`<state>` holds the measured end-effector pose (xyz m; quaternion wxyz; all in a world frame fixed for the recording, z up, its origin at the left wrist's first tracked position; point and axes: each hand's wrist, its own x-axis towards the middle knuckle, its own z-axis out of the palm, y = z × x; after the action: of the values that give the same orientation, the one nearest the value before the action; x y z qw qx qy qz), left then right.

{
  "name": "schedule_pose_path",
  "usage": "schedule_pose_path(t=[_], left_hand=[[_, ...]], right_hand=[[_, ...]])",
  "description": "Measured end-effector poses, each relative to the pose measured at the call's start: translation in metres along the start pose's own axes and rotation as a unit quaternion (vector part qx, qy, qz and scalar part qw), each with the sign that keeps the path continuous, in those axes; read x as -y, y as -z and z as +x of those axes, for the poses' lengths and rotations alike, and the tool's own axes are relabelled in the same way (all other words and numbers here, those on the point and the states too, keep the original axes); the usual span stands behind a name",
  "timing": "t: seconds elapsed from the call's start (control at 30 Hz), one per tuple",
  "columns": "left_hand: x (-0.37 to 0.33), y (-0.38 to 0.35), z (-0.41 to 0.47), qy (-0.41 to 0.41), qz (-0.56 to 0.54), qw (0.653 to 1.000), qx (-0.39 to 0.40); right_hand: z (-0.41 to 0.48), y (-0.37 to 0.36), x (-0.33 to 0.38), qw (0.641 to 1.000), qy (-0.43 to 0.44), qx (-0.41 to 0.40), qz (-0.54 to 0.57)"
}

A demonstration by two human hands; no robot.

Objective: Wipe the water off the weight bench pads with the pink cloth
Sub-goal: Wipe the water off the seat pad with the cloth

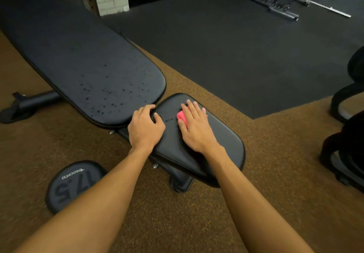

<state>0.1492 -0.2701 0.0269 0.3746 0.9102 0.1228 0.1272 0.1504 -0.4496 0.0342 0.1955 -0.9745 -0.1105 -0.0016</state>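
A black weight bench has a long back pad (82, 55) and a short seat pad (220, 144). Water drops speckle the near end of the back pad. On the seat pad lies the pink cloth (181, 116), mostly covered by my right hand (195, 126), which presses flat on it with straight fingers. My left hand (144, 126) rests on the left edge of the seat pad, its fingers curled into the gap between the two pads.
A round black 17.5 weight plate (65, 185) lies on the brown floor left of my left arm. The bench's foot (25, 105) sticks out at the left. Black curved equipment (346, 103) stands at the right; a barbell rack (283, 0) far back.
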Motion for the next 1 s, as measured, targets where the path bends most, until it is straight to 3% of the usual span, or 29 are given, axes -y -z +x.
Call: schedule_pose_path(t=[0.17, 0.33, 0.47, 0.6, 0.8, 1.0], left_hand=[[0.001, 0.0, 0.001, 0.028, -0.014, 0.999, -0.016], [0.002, 0.0, 0.003, 0.034, -0.017, 0.999, -0.024], [0.003, 0.001, 0.003, 0.04, -0.023, 0.999, -0.019], [0.004, 0.0, 0.003, 0.043, -0.028, 0.999, -0.019], [0.004, 0.002, 0.004, 0.046, -0.037, 0.998, -0.007], [0.006, 0.005, 0.001, 0.055, -0.059, 0.997, -0.017]], right_hand=[[-0.016, 0.006, -0.018, 1.0, -0.003, -0.007, 0.029], [0.032, -0.004, -0.005, 0.999, -0.027, -0.028, 0.028], [0.051, -0.016, 0.015, 0.998, 0.056, 0.006, 0.041], [0.02, -0.004, -0.008, 0.99, 0.134, 0.026, 0.031], [0.056, -0.013, 0.002, 0.999, -0.002, -0.038, 0.032], [0.043, -0.019, 0.02, 0.989, 0.141, 0.027, 0.046]])
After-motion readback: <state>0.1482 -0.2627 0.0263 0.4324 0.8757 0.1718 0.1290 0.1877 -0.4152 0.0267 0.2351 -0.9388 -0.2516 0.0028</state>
